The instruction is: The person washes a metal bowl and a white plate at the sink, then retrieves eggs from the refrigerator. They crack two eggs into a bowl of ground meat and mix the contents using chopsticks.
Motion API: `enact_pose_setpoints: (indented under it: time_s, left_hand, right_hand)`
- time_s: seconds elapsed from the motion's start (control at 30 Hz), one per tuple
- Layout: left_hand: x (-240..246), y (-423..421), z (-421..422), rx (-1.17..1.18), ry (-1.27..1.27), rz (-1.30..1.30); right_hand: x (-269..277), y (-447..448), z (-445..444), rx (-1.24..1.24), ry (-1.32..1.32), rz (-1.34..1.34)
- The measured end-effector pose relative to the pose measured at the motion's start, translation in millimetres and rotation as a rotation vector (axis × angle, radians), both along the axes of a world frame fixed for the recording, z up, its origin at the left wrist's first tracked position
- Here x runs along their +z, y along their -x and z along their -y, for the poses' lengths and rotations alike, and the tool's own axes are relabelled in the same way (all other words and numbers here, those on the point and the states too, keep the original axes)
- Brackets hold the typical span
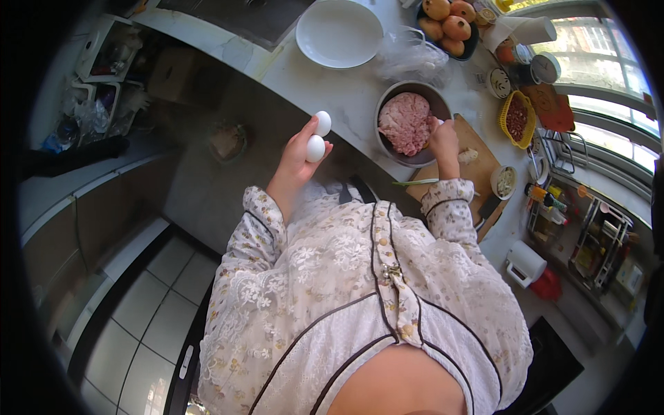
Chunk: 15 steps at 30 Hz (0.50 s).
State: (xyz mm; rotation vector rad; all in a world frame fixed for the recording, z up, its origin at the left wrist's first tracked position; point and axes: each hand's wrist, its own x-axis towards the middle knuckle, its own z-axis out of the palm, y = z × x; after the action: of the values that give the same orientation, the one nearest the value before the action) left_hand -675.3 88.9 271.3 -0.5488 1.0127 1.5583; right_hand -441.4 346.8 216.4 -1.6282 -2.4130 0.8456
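My left hand holds two white eggs, an upper egg and a lower egg, out past the counter's front edge. At the right rim of a metal bowl, my right hand is closed around what looks like a white egg, mostly hidden by the fingers. Pink minced meat fills much of the bowl. A small yellow patch, perhaps yolk, shows beside the meat near my right hand. Below the bowl, a wooden cutting board carries a pale piece of food and a green onion stalk.
A large white bowl stands by the sink. Crumpled plastic bags lie between it and a dark bowl of round fruit. Toward the window are a yellow basket and a small bowl of chopped food. A dark-handled knife rests on the board.
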Motion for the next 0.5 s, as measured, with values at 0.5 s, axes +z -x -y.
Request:
enact_pose_setpoints:
  time_s: [0.5]
  left_hand:
    - [38, 89, 202, 0.487, 0.041, -0.164]
  right_hand:
    - [9, 259, 228, 0.406, 1.012, -0.657]
